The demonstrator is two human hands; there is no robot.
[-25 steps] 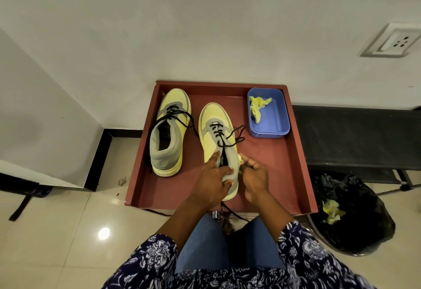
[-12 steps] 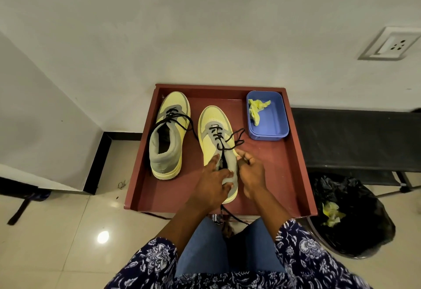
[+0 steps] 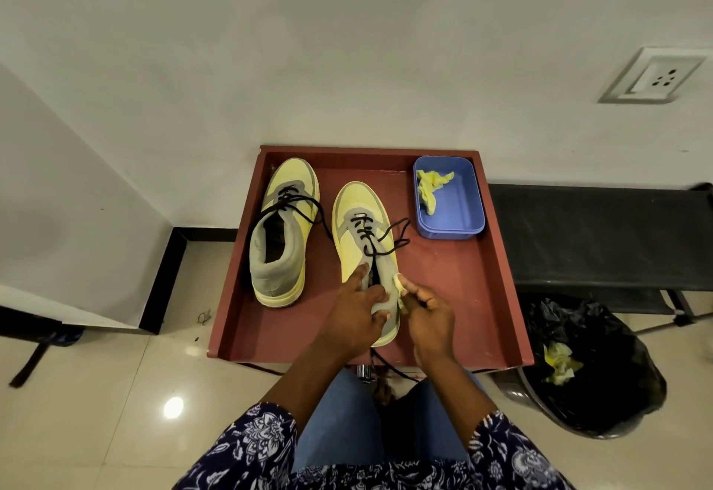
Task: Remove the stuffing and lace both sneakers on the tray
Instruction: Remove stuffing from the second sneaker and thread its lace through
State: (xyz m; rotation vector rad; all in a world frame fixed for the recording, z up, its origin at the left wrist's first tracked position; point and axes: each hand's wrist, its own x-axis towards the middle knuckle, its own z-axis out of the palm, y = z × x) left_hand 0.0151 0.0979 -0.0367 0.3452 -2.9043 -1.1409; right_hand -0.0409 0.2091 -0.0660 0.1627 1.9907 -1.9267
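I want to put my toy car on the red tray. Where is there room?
Bare tray floor lies below the blue box, right of the right hand. A smaller patch sits near the left sneaker heel. The middle is crowded: both hands work on the right sneaker.

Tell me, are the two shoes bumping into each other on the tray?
Apart. The head view shows a strip of bare red tray floor running between the left sneaker and the right sneaker along their whole length.

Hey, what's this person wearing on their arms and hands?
Both hands, left and right, are bare: no gloves, and no rings or watch show. The forearms are bare too. Dark navy sleeves with a white floral print end near the elbows.
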